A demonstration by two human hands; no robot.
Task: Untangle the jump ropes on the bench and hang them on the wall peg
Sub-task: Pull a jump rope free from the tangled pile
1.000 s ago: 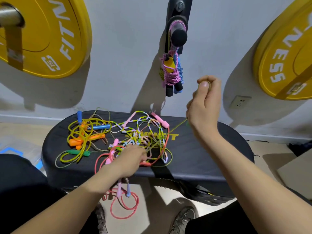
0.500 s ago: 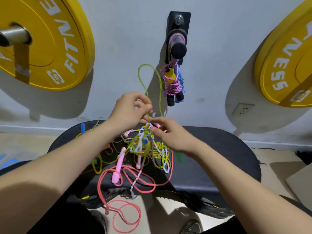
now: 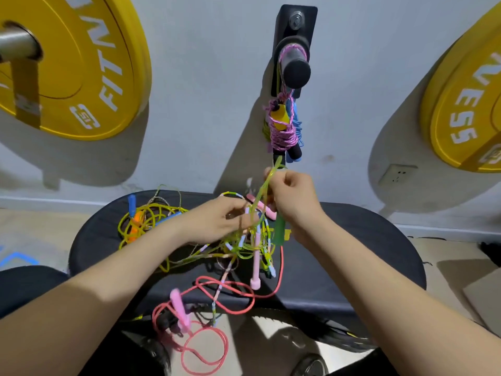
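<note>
Your right fingers (image 3: pixel 279 183) are curled and pinch the green rope (image 3: pixel 263 191) just below the bundle already hanging from the wall peg (image 3: pixel 295 69). The strand runs from that pinch down into the knot. Your left fingers (image 3: pixel 240 213) are bent into the tangle (image 3: pixel 244 248), seemingly holding a strand, though the cords hide which one. Your right hand (image 3: pixel 294 204) sits higher and your left hand (image 3: pixel 214 221) lower, both over the middle of the surface (image 3: pixel 352 253), where the jump ropes lie. A yellow coil (image 3: pixel 146 221) rests off to the left, and a pink rope (image 3: pixel 230 291) spills over the near edge. These cords look light, limp and rather slick, so they will probably slide through a loose pinch and snag at every crossing. The stiff handles, like the green one (image 3: pixel 279 232) and the pink one (image 3: pixel 256 257), are the sounder places to take hold. Feed a handle back through the loops instead of hauling on the cord, which would likely tighten the knot. Half a second ago your left hand was the raised one, holding a tall green loop up beside the hung bundle, while your right worked low at the knot. Now they have traded heights, the loop is gone, and the pink handle dangles lower.
</note>
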